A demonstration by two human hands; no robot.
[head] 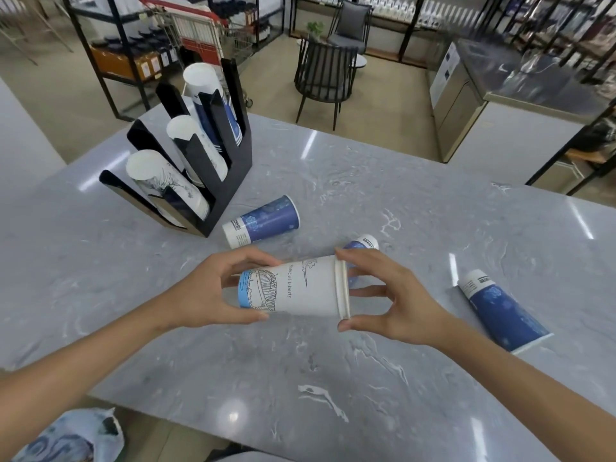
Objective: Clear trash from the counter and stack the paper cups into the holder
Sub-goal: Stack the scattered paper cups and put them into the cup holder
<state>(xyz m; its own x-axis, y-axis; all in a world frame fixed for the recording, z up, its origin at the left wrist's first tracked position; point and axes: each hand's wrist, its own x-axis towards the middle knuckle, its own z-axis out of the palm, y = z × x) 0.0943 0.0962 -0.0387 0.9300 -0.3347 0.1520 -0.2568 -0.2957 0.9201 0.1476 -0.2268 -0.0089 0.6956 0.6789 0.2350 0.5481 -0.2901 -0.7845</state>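
I see both hands holding one white paper cup [300, 286] sideways above the grey counter [416, 211]. Left hand [203, 291] curls thumb and fingers round its base end; right hand [396, 301] pinches the rim [343, 288] between thumb and fingers. Black cup holder [230, 175] stands far left on the counter, three slots with stacked cups. Three blue cups lie on their sides: one [263, 221] just beside the holder, one [361, 245] partly hidden behind my right fingers, one [500, 308] to the right.
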